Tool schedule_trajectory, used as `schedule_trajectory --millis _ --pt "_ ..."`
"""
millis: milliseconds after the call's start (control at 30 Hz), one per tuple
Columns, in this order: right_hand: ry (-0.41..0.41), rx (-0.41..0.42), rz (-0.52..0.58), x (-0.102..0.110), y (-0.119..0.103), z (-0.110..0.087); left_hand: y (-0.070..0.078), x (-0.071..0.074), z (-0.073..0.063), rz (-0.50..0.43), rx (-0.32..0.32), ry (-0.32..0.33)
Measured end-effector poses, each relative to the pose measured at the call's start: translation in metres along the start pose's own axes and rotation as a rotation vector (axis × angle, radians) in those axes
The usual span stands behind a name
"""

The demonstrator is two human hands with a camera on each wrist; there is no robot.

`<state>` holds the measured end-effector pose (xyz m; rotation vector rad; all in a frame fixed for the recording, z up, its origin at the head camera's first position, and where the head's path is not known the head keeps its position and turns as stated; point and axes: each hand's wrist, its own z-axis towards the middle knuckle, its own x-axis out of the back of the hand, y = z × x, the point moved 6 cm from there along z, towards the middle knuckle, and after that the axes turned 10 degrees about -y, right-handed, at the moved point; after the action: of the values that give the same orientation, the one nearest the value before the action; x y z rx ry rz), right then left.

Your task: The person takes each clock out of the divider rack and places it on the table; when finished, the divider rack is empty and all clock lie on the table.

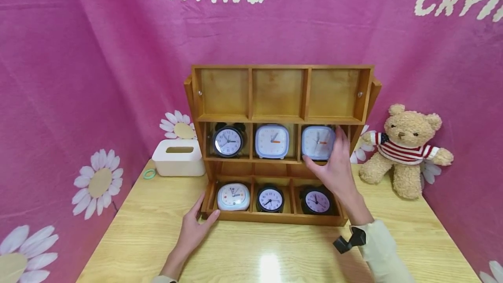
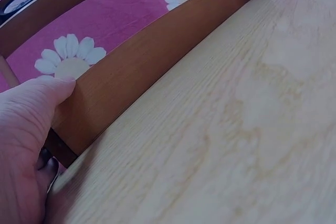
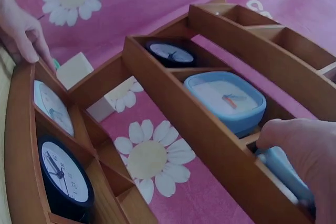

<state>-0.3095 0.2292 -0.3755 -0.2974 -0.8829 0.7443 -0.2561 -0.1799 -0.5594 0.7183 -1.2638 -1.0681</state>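
A three-tier wooden shelf (image 1: 280, 119) stands on the table; its top row is empty. My right hand (image 1: 331, 160) grips a light blue square clock (image 1: 316, 143) in the middle row's right compartment, fingers along its right side and thumb below. In the right wrist view that hand (image 3: 304, 145) covers part of the clock (image 3: 278, 169). A second light blue clock (image 1: 272, 141) and a black twin-bell clock (image 1: 229, 141) share that row. My left hand (image 1: 202, 216) holds the shelf's bottom left corner, thumb on the front rail (image 2: 147, 66).
The bottom row holds a white clock (image 1: 233, 196) and two black round clocks (image 1: 270, 199) (image 1: 316, 201). A cream tissue box (image 1: 178, 157) and a green ring (image 1: 149, 174) lie left of the shelf, a teddy bear (image 1: 404, 147) right. Pink cloth hangs behind.
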Motion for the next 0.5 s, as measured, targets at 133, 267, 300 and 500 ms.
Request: schedule_trajectory --millis 133,267,300,500 --pt "-0.058 -0.076 -0.003 -0.0058 0.0067 0.0017 0.0001 0.0007 -0.0009 -0.043 -0.002 0.002" --pt "-0.037 -0.071 -0.015 -0.0064 0.0084 0.0026 -0.0003 0.0009 -0.0012 -0.058 0.001 0.004" --pt "-0.029 -0.066 -0.018 -0.0063 0.0088 0.0027 -0.0004 0.0010 -0.0012 -0.062 0.001 0.004" --pt "0.011 -0.057 -0.028 -0.0051 0.0095 0.0029 -0.0010 0.0003 0.0003 -0.078 0.011 -0.001"
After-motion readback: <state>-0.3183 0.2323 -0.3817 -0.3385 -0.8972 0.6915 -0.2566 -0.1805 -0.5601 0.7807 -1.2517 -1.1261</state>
